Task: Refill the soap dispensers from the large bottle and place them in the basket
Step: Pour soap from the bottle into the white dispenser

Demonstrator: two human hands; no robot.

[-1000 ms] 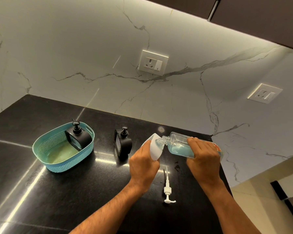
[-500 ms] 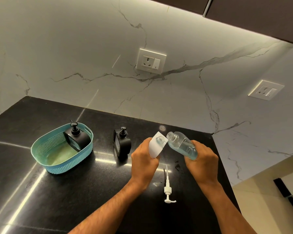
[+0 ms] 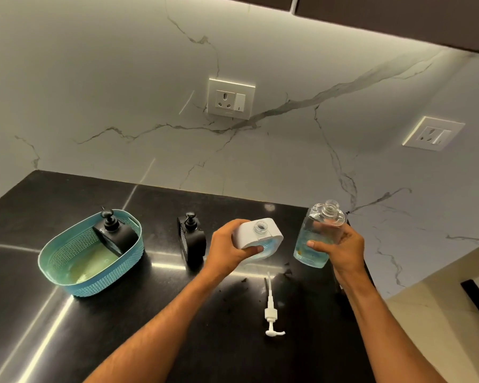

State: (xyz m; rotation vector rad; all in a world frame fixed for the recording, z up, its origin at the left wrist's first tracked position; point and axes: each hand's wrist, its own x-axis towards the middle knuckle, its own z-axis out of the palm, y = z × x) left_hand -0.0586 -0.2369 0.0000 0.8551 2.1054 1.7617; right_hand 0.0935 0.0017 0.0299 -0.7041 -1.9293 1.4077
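— How are the fingers placed?
— The white dispenser [image 3: 257, 239] is gripped by the left hand [image 3: 227, 251]; the large bottle [image 3: 317, 236] is held upright in the right hand [image 3: 340, 244], fingers [image 3: 320, 246] curled around it.
— And the basket [image 3: 90, 254]?
— Well left of the fingers on the tabletop [image 3: 155, 313], one black dispenser [image 3: 114, 234] inside.

Left hand [image 3: 227, 251]: yours is bare, no glove, no ring that shows.
Right hand [image 3: 342, 248]: bare too; short, plain nails on your thumb and fingers.
Left forearm [image 3: 161, 324]: uncovered all the way to the bottom edge of the view; no sleeve, watch or band.
Right forearm [image 3: 385, 324]: uncovered as well; no sleeve or cuff, nothing on your wrist.
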